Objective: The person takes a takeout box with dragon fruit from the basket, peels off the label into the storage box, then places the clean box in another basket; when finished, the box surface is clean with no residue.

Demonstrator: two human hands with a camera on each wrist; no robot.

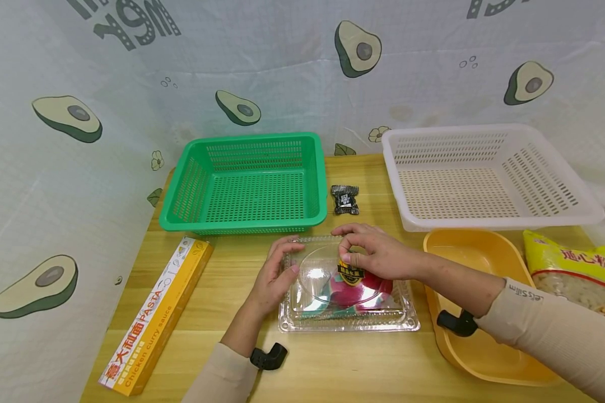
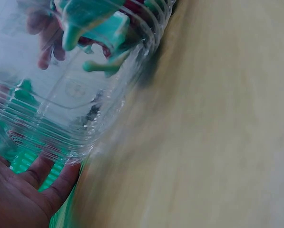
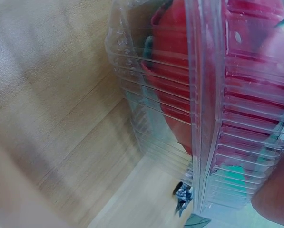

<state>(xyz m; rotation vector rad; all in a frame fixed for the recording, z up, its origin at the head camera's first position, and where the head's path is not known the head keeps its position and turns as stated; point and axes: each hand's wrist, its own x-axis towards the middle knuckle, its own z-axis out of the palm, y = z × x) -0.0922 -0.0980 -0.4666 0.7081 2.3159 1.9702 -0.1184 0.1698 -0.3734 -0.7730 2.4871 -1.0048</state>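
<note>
A clear plastic clamshell box (image 1: 312, 313) lies closed on the table, with red-pink and teal contents (image 1: 333, 294) whose kind I cannot tell. A black and gold sticker (image 1: 351, 274) is on its lid. My left hand (image 1: 276, 274) rests against the box's left side, fingers fairly straight over the edge; in the left wrist view its fingers (image 2: 61, 185) lie by the box's ribbed wall. My right hand (image 1: 375, 252) is over the lid, thumb and curled forefinger pinching the sticker's upper edge. The right wrist view shows the box's side seam and red contents, with little of the hand.
A green basket (image 1: 317, 184) and a white basket (image 1: 398, 190) stand at the back, a small black packet (image 1: 345, 200) between them. A long pasta box (image 1: 156, 316) lies left. A yellow tub (image 1: 476, 358) sits under my right forearm, beside a macaroni bag (image 1: 569, 260).
</note>
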